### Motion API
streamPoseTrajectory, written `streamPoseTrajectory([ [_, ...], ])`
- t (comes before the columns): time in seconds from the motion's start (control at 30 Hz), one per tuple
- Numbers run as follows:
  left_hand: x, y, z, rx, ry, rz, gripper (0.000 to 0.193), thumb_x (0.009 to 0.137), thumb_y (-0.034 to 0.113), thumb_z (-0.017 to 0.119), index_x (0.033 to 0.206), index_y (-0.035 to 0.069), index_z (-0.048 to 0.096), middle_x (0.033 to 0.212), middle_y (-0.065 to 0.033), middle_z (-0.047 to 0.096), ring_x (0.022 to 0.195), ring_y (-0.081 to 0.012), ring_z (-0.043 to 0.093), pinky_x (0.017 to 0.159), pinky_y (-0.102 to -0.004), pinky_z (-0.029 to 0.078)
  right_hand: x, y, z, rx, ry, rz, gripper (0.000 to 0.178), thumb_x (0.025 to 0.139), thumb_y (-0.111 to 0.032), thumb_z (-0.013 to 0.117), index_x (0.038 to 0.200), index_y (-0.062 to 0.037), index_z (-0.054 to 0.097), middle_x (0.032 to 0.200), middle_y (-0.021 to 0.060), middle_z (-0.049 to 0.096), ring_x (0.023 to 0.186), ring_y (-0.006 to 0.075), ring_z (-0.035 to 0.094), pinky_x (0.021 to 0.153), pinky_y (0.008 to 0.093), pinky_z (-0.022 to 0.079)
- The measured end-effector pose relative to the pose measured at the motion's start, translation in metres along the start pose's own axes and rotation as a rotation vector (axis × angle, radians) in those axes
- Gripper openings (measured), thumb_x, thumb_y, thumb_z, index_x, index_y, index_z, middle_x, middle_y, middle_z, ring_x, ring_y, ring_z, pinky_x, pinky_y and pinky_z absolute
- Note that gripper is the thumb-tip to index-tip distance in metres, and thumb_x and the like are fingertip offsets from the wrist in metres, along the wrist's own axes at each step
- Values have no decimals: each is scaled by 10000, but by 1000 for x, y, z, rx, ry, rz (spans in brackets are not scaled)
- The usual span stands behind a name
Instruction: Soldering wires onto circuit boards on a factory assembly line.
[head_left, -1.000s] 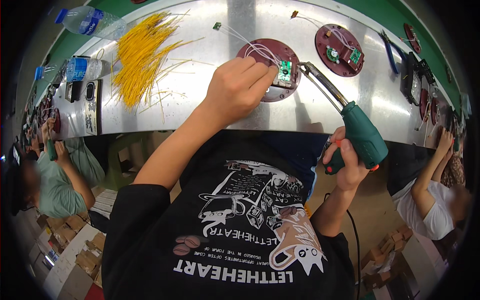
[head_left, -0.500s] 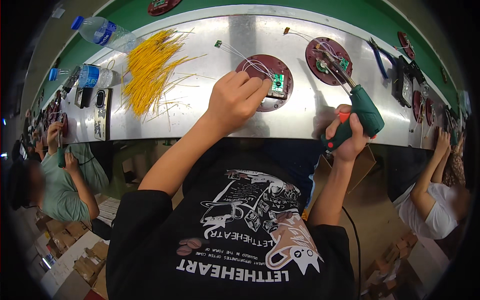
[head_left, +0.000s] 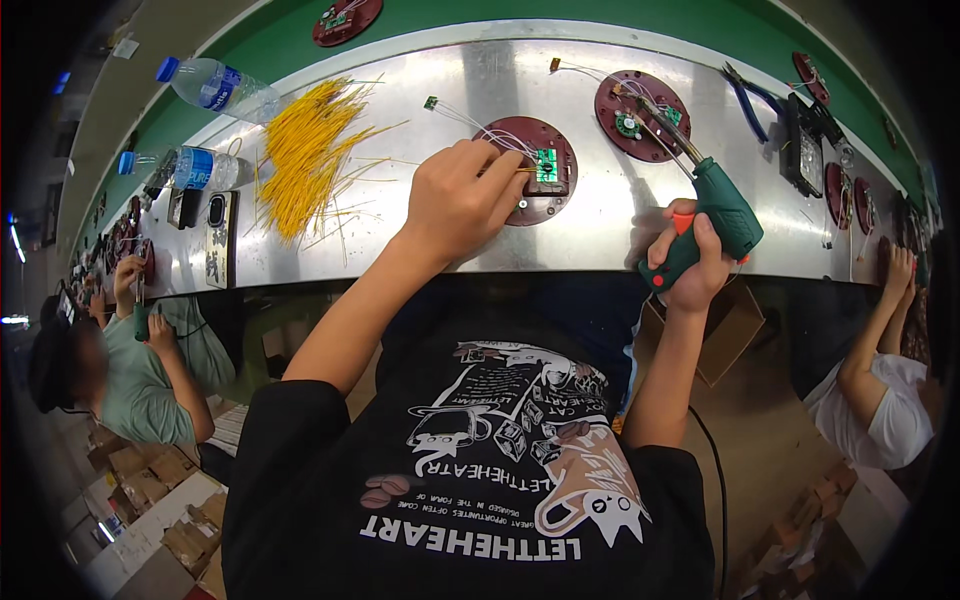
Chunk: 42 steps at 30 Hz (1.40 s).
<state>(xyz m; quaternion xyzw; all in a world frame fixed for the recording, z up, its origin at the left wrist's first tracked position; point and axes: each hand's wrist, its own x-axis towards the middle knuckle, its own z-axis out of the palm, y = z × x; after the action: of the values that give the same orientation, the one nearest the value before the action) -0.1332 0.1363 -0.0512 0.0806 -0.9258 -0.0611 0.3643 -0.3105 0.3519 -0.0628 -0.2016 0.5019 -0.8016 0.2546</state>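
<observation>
My left hand (head_left: 460, 195) is closed in a pinch over a dark red round disc (head_left: 562, 205) with a green circuit board (head_left: 547, 166). A short bit of thin yellow wire (head_left: 526, 169) shows at its fingertips, beside that board; the rest is hidden by the fingers. White leads run from the disc to a tiny green board (head_left: 430, 103) on the table. In my right hand (head_left: 700, 265) is a green soldering gun (head_left: 728, 208) with a red trigger. Its long metal tip reaches over a second dark red disc (head_left: 612, 112), which carries green boards and white leads.
A pile of yellow wires (head_left: 305, 165) lies left on the metal table (head_left: 400, 245), by two water bottles (head_left: 220, 88) and a phone (head_left: 219, 240). Blue-handled pliers (head_left: 750, 98) and a black lamp-like box (head_left: 803, 150) lie right. Co-workers sit at both sides.
The view has shifted slightly. My left hand stays pinched at the near disc's board, and the yellow wire now shows at its fingertips. The soldering gun's tip remains over the second disc.
</observation>
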Motion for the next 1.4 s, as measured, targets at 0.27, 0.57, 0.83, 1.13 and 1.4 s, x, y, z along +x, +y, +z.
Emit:
streamPoseTrajectory([
  [0.27, 0, -10, -16, -134, -73, -240, 163, 808, 185, 741, 899, 56, 700, 783, -77, 646, 700, -260, 623, 579, -365, 500, 0, 1, -1, 4, 17, 1, 295, 971, -204, 519, 1015, 83, 574, 939, 188, 621, 457, 169, 561, 411, 305, 458],
  [0.57, 35, -12, -18, -201, -304, -198, 384, 698, 296, 796, 989, 63, 702, 943, -142, 599, 906, -332, 586, 795, -431, 501, 2, 5, -1, 172, 60, 42, 386, 1027, -326, 421, 1061, 29, 569, 561, 96, 520, 437, 141, 435, 441, 256, 361],
  [0.83, 120, -68, -2, -9, -360, -190, 550, 687, 411, 773, 1107, 70, 674, 989, -176, 570, 989, -355, 550, 871, -453, 488, -6, -5, 1, 247, 149, -9, 382, 1046, -345, 381, 1049, -7, 559, 641, 70, 539, 445, 118, 440, 444, 260, 384],
  [1.13, 165, -233, -8, 435, -533, -636, 287, 761, 268, 703, 957, 71, 777, 1100, -218, 687, 1096, -349, 656, 909, -423, 559, 3, 3, -2, 178, 201, -19, 374, 1027, -341, 419, 1024, 3, 566, 595, 74, 526, 436, 138, 446, 427, 271, 385],
  [1.4, 112, -273, -5, 254, -577, -632, 644, 699, 356, 842, 1281, 150, 660, 1207, -174, 595, 1139, -381, 558, 993, -457, 483, 0, 4, 2, 141, 261, -26, 368, 1011, -335, 449, 999, 12, 572, 550, 81, 507, 431, 156, 448, 422, 288, 388],
])
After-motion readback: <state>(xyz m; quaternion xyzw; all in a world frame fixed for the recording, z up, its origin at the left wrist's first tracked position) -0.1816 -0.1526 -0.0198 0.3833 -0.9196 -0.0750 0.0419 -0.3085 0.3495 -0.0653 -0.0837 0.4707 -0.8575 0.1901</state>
